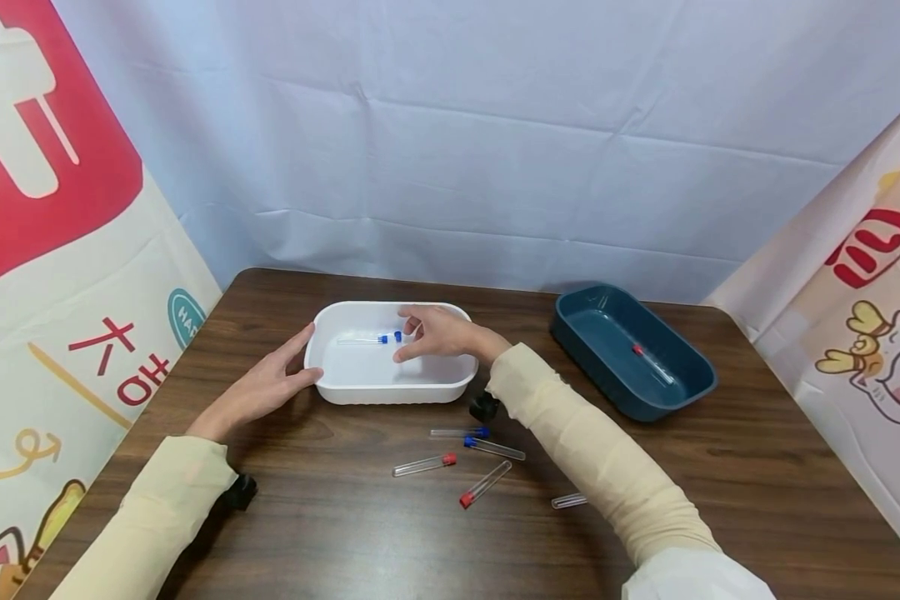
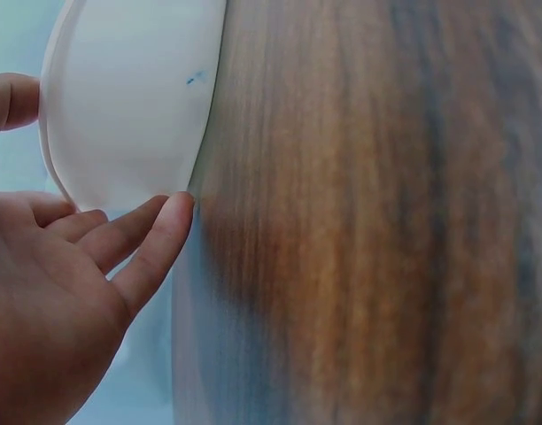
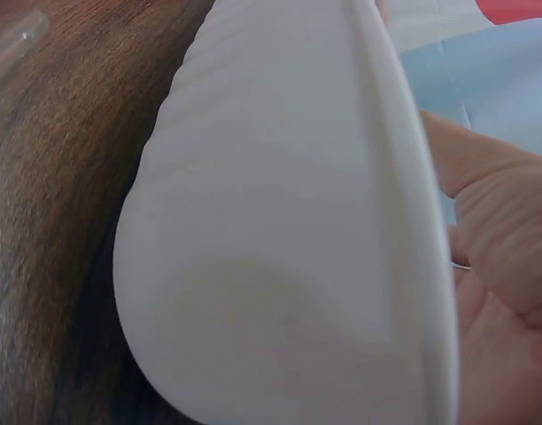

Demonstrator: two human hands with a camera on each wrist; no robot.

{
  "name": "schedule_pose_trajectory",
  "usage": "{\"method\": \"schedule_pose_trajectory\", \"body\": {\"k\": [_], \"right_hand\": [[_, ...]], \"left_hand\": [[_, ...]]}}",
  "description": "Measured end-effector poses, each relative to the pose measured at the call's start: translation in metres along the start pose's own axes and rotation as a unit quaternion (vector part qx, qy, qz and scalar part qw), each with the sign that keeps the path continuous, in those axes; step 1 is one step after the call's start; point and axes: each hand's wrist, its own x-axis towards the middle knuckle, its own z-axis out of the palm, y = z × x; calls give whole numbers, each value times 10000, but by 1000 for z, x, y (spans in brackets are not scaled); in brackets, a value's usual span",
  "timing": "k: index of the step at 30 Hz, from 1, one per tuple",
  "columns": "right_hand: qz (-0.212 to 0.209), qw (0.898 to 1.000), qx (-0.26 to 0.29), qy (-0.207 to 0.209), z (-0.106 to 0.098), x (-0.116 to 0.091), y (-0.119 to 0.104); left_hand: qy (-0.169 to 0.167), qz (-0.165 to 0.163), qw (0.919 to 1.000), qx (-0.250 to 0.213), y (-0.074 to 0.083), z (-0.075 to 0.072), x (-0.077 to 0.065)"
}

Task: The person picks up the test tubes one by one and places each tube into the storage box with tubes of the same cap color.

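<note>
Touches the white tub (image 1: 393, 394), near the head view's middle, with left hand (image 1: 270, 385) at its left end, thumb and fingers wide apart. Reaches in from the right with right hand (image 1: 442, 331), thumb and finger parted, gripping nothing. Inside, blue-capped tube (image 1: 362, 341) lying flat, long way left to right, cap (image 1: 382, 339) pointing right.

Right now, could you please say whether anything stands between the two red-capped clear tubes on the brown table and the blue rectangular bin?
Yes: seen from above, the cream-sleeved right forearm crosses between those tubes and the bin.
</note>
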Motion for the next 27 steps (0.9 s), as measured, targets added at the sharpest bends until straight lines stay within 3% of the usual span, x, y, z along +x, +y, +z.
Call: {"method": "schedule_pose_trajectory", "body": {"k": [27], "right_hand": [[-438, 9944, -83, 959, -36, -67, -22]], "left_hand": [[-111, -3, 9999, -5, 2, -1, -1]]}}
